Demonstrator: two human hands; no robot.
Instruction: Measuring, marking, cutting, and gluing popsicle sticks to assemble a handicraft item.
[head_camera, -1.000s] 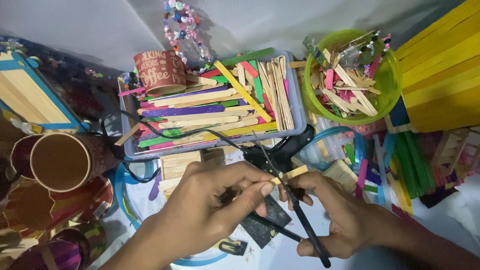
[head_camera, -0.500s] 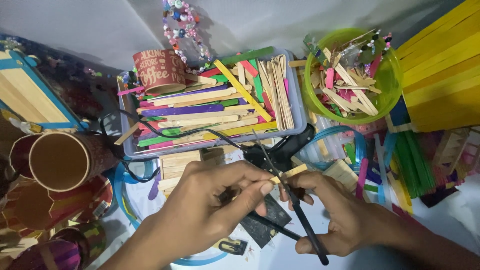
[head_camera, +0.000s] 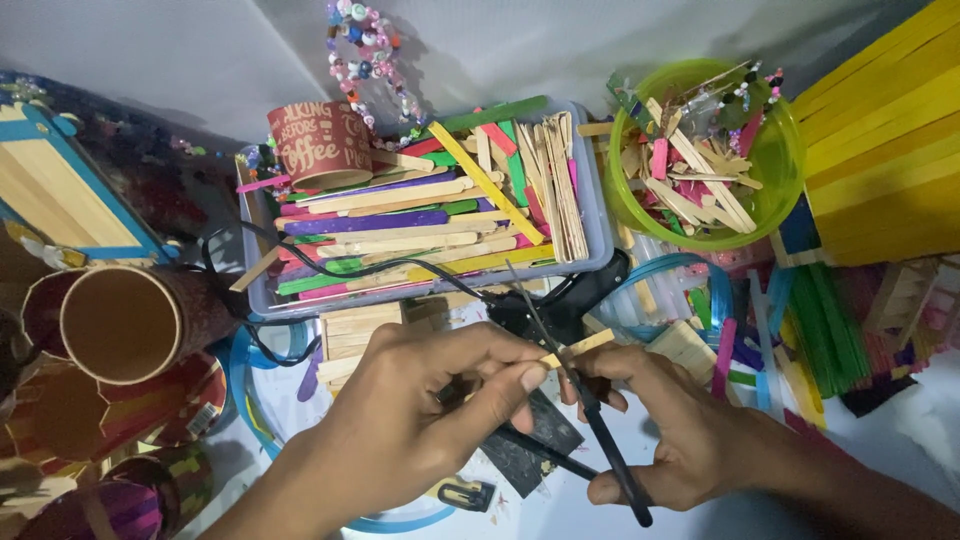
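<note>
A cluttered white surface (head_camera: 930, 420) carries a yellow slatted wooden box (head_camera: 880, 140) at the far right, a grey plastic tray (head_camera: 598, 215) heaped with coloured and plain craft sticks at the centre, and a round green plastic bowl (head_camera: 780, 165) of stick offcuts beside it. A brown cardboard tube (head_camera: 120, 322) lies at the left, and a red paper cup (head_camera: 318, 143) sits tipped at the tray's back corner.

In front of the tray, the left hand (head_camera: 420, 415) reaches in from the lower left, palm down, thumb and forefinger pinched on a short plain wooden stick piece (head_camera: 580, 346). The right hand (head_camera: 690, 430) comes in from the lower right, fingers curled through the handles of black-handled scissors (head_camera: 590, 410), whose blades are open and cross the stick just beside the left fingertips.
</note>
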